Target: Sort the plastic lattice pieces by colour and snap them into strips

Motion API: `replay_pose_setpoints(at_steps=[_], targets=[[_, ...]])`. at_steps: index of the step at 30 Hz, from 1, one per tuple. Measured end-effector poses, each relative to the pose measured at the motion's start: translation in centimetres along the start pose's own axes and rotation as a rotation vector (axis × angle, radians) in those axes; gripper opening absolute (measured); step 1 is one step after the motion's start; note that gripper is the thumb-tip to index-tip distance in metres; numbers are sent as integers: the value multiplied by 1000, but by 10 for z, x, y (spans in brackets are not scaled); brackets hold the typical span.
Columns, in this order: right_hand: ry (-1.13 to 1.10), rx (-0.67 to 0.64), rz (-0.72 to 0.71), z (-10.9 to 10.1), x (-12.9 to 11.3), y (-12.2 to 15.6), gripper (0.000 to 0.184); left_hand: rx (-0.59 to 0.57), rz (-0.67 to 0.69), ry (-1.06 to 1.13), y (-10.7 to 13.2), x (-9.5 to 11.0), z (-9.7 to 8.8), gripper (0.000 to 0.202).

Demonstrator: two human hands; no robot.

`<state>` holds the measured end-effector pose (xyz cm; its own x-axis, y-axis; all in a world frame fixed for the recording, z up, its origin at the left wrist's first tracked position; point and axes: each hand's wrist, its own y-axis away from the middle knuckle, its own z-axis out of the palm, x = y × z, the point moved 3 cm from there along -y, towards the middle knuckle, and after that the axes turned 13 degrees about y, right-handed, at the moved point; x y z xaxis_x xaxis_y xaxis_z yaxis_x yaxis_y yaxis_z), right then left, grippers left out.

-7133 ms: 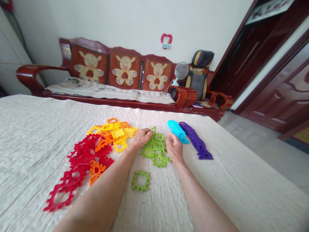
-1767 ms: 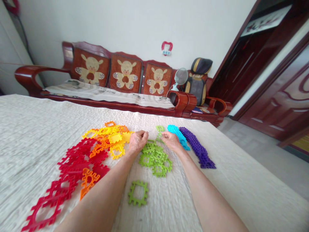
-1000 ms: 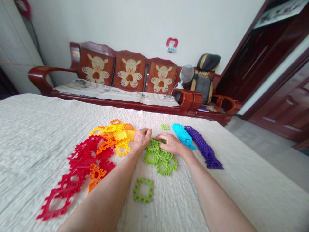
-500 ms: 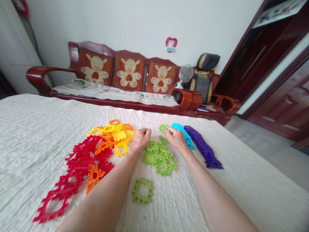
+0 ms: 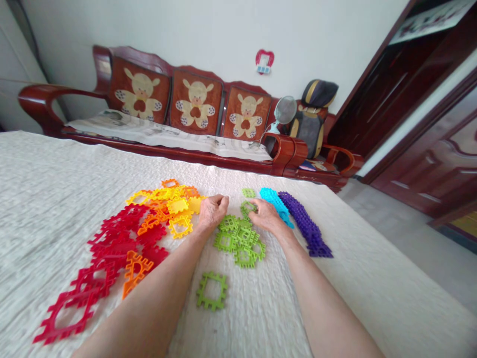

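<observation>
My left hand (image 5: 212, 210) rests curled in a loose fist at the left edge of a heap of green plastic interlocking tiles (image 5: 238, 238). My right hand (image 5: 264, 215) has its fingers pinched on one green tile (image 5: 246, 206) at the far end of the heap. A single small green tile (image 5: 248, 192) lies just beyond it, next to a stacked row of cyan tiles (image 5: 275, 203) and a longer row of purple tiles (image 5: 304, 223). One large green tile (image 5: 212, 290) lies alone between my forearms.
Yellow and orange tiles (image 5: 175, 204) and red tiles (image 5: 112, 248) are scattered to the left on the white quilted cover (image 5: 372, 293). A red wooden bench (image 5: 179, 119) with bear cushions stands behind. A small fan (image 5: 283, 110) and a bag (image 5: 312, 117) sit at its right end.
My right hand put a small green tile down beside the cyan row, came back to the heap and now pinches another green tile. My left hand stayed curled by the heap.
</observation>
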<state>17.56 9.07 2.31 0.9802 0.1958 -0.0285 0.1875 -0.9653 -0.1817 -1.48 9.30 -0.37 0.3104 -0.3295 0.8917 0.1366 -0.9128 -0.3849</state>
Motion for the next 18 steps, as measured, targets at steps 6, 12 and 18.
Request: replay_pose_setpoints(at_steps=[6, 12, 18], targets=[[-31, 5, 15, 6, 3, -2, 32, -11, -5, -11, 0, 1, 0, 39], [-98, 141, 159, -1, 6, -6, 36, -8, 4, -1, 1, 3, 0, 38], [154, 286, 196, -15, 1, -30, 32, -10, -18, 24, 2, 3, 0, 38]])
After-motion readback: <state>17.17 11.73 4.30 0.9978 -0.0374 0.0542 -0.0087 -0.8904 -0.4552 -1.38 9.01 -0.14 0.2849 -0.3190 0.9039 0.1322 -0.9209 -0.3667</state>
